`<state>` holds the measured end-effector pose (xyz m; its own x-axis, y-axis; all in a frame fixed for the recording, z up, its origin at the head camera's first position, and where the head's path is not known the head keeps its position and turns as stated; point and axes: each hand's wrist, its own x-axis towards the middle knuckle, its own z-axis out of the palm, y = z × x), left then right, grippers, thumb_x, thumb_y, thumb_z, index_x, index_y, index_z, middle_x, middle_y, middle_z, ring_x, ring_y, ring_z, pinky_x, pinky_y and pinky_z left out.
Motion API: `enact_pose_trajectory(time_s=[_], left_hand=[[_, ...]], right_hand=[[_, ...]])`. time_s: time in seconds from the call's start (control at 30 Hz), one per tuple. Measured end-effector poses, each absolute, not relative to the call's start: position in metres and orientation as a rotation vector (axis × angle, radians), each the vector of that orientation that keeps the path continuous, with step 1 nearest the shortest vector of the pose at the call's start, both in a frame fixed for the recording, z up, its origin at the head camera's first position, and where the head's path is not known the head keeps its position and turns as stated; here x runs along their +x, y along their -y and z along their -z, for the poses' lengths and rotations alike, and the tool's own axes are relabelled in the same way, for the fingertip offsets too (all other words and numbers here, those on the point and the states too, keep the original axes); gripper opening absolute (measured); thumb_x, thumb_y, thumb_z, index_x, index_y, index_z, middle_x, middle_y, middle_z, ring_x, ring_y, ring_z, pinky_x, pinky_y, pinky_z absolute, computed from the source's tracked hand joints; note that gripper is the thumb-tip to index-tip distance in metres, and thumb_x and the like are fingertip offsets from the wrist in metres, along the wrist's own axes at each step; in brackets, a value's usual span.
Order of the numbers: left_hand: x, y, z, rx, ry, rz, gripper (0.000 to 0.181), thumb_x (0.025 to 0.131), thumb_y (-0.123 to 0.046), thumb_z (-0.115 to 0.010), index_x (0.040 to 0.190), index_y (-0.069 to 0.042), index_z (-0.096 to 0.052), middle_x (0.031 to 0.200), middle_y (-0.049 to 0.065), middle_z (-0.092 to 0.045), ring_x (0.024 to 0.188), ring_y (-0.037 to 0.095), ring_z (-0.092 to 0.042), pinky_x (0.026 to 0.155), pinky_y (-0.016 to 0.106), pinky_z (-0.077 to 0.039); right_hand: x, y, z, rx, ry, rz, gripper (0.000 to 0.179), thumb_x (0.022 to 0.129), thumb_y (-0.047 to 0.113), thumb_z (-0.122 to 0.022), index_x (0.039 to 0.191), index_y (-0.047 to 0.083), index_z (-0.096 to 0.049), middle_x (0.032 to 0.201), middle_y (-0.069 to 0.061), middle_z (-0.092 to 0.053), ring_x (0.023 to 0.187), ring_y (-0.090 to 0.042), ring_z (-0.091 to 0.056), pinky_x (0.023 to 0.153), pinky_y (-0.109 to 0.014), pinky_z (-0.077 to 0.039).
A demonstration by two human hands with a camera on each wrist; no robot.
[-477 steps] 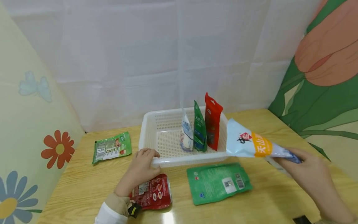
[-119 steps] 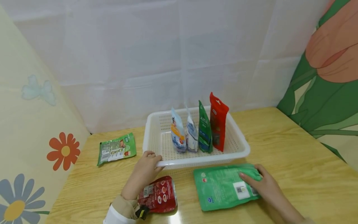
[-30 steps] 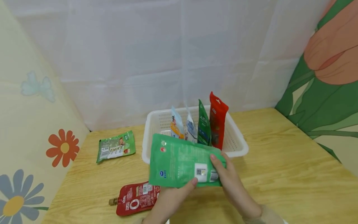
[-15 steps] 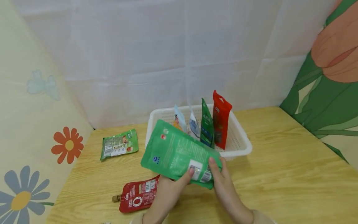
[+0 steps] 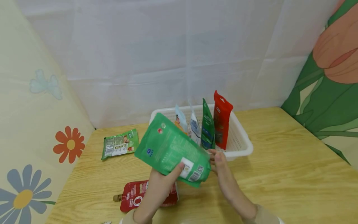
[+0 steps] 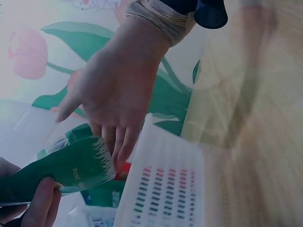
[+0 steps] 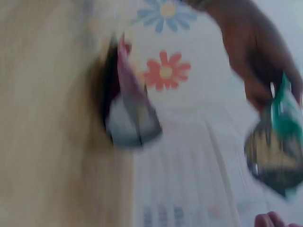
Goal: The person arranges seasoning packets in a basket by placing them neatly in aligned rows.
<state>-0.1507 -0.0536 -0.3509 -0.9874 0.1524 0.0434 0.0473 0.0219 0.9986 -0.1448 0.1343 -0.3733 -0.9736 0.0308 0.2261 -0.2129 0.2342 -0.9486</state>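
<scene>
A green pouch [image 5: 170, 144] is held tilted in the air before the basket's front side. My left hand [image 5: 165, 183] grips its lower edge, the thumb on the printed back. Beside the pouch's bottom end is my right hand [image 5: 226, 174]; in the left wrist view this right hand [image 6: 120, 90] has its fingers straight, near the pouch's end. The white basket [image 5: 246, 151] behind has several packets standing in a row: a red packet [image 5: 222, 121], a dark green packet [image 5: 207, 124], a white-blue packet [image 5: 195, 127] and a pale blue packet [image 5: 181, 119], partly hidden.
A red Heinz pouch with a cap [image 5: 131, 193] lies on the wooden table [image 5: 291, 161], partly behind my left forearm. Farther left lies a flat green packet [image 5: 120, 144]. A white cloth [image 5: 134, 62] hangs behind the basket. The right wrist view is blurred.
A pale blue packet went into the basket earlier. The green pouch was lifted from the table into both hands, then tilted; my right hand has just come off it.
</scene>
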Motion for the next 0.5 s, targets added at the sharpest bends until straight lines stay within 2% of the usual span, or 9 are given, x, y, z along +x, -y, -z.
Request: enact_pose_trajectory(time_s=[0.13,0.27,0.4,0.5], left_hand=[[-0.154,0.068,0.344,0.231,-2.228,-2.126,0.045,0.090,-0.021,-0.065,0.128,-0.003,-0.047,0.122,0.017,-0.062,0.106,0.023,-0.065,0.085,0.029,-0.056],[-0.158,0.082,0.334,0.215,-2.280,-2.144,0.043,0.089,-0.014,-0.065,0.126,-0.001,-0.048,0.119,0.021,-0.063,0.100,0.025,-0.068,0.079,0.030,-0.059],[-0.165,0.092,0.322,0.159,-2.380,-2.120,0.038,0.088,-0.011,-0.065,0.123,-0.001,-0.052,0.115,0.021,-0.065,0.093,0.024,-0.069,0.074,0.029,-0.059],[-0.171,0.097,0.314,0.130,-2.507,-2.063,0.036,0.089,-0.012,-0.065,0.121,-0.003,-0.053,0.113,0.019,-0.066,0.093,0.024,-0.069,0.073,0.028,-0.059]], right_hand=[[-0.166,-0.153,0.372,0.298,2.409,-1.340,0.039,0.104,0.020,-0.035,0.133,-0.007,-0.038,0.121,-0.022,-0.056,0.109,-0.027,-0.056,0.091,-0.036,-0.049],[-0.185,-0.168,0.372,0.407,2.678,-0.894,0.044,0.099,0.028,-0.050,0.126,-0.006,-0.051,0.119,-0.022,-0.060,0.110,-0.037,-0.057,0.092,-0.053,-0.048],[-0.195,-0.175,0.375,0.470,2.862,-0.586,0.050,0.094,0.043,-0.056,0.116,-0.002,-0.062,0.111,-0.016,-0.066,0.103,-0.033,-0.062,0.090,-0.049,-0.050],[-0.197,-0.176,0.376,0.511,2.865,-0.403,0.045,0.091,0.047,-0.058,0.098,0.003,-0.066,0.091,-0.008,-0.068,0.083,-0.023,-0.063,0.076,-0.041,-0.052]])
